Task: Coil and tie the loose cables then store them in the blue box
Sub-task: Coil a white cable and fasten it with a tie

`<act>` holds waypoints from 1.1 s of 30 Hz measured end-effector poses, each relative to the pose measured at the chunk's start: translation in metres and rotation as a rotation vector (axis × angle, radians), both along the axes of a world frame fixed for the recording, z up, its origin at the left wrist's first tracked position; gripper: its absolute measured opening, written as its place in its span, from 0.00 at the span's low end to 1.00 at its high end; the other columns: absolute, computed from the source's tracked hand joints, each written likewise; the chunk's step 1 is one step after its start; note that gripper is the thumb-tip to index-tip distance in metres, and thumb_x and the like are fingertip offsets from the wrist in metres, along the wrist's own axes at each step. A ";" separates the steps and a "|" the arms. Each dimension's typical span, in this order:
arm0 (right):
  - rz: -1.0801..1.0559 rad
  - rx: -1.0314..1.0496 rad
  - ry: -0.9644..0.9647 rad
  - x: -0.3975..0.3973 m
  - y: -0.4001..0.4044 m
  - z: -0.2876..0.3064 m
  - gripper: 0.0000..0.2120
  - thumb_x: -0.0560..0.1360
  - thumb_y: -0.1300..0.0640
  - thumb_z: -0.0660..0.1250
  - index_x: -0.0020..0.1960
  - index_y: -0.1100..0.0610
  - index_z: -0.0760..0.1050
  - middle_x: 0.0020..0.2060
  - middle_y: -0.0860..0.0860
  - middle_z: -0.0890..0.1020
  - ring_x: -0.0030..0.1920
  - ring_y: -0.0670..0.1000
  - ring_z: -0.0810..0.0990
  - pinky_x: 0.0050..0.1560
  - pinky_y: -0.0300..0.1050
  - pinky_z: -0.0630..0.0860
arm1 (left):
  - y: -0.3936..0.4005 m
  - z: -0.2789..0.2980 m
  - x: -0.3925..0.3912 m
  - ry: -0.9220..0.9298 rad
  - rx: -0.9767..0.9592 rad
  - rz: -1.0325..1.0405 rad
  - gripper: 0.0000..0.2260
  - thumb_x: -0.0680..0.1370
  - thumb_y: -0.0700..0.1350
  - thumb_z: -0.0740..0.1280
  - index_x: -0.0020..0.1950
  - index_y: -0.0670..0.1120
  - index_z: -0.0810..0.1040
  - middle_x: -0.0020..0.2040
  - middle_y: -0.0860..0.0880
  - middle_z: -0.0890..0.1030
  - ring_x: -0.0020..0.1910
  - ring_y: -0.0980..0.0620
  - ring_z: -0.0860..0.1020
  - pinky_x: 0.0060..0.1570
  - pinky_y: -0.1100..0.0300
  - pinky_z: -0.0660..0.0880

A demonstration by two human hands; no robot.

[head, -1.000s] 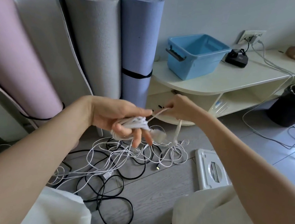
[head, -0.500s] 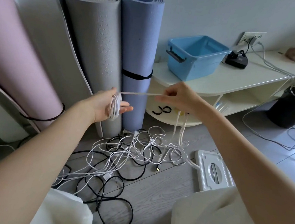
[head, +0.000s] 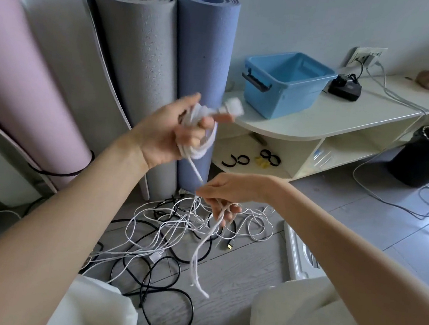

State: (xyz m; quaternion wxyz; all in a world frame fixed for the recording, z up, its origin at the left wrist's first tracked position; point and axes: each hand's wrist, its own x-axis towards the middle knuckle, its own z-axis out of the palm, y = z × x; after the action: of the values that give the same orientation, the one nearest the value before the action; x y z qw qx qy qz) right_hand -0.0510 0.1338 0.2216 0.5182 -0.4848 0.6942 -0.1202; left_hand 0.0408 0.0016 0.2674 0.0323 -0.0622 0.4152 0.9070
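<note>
My left hand [head: 171,130] is raised in front of the blue mat and grips a white cable [head: 201,149] wound in loops around its fingers, the white plug end [head: 232,107] sticking out to the right. Below it my right hand [head: 225,193] pinches the same cable's free length, which hangs down toward the floor. A tangle of white and black loose cables [head: 160,238] lies on the grey floor under both hands. The blue box [head: 285,81] stands open on the white shelf top, to the upper right.
Three rolled mats, pink [head: 21,80], grey [head: 136,59] and blue [head: 205,47], lean on the wall. Black cable ties [head: 269,158] lie in the shelf [head: 323,120] compartment. A black charger [head: 344,87] sits by the box, a black bin [head: 426,160] at right, a white scale [head: 301,258] on the floor.
My right hand has dropped from level with the left hand to below it, drawing the cable downward. The left hand has turned, and the plug end now shows above the coil.
</note>
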 end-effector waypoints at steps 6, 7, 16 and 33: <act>-0.125 -0.203 0.351 -0.027 0.015 0.014 0.06 0.76 0.61 0.66 0.43 0.52 0.74 0.31 0.48 0.76 0.28 0.40 0.67 0.30 0.30 0.66 | 0.005 -0.013 0.016 -0.134 -0.376 -0.677 0.26 0.80 0.55 0.53 0.53 0.34 0.80 0.21 0.53 0.73 0.17 0.62 0.63 0.23 0.69 0.61; -0.191 -0.263 0.337 -0.033 0.016 0.017 0.06 0.73 0.60 0.70 0.39 0.53 0.75 0.26 0.44 0.74 0.25 0.38 0.66 0.29 0.29 0.63 | 0.005 -0.014 0.018 -0.200 -0.436 -0.684 0.26 0.80 0.55 0.51 0.52 0.36 0.81 0.24 0.52 0.76 0.16 0.62 0.63 0.22 0.70 0.61; -0.913 -0.637 0.533 -0.086 0.038 0.040 0.08 0.70 0.57 0.73 0.47 0.59 0.82 0.35 0.51 0.78 0.36 0.46 0.72 0.38 0.38 0.68 | -0.011 -0.060 0.030 -0.948 -0.871 -0.496 0.20 0.81 0.52 0.54 0.43 0.38 0.74 0.36 0.42 0.83 0.28 0.52 0.72 0.24 0.66 0.68; -0.915 -0.598 0.706 -0.083 0.036 0.037 0.09 0.73 0.55 0.70 0.50 0.59 0.82 0.38 0.51 0.77 0.37 0.47 0.74 0.37 0.37 0.69 | -0.057 -0.047 0.014 -0.024 0.420 1.019 0.11 0.81 0.43 0.49 0.48 0.38 0.67 0.42 0.38 0.79 0.42 0.44 0.80 0.54 0.55 0.76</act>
State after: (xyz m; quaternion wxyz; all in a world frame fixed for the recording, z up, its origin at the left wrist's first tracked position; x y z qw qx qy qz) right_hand -0.1342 0.1700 0.2581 -0.0018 -0.2738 0.8957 -0.3503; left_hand 0.0545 -0.0553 0.2206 -0.3946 -0.2580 0.1421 0.8704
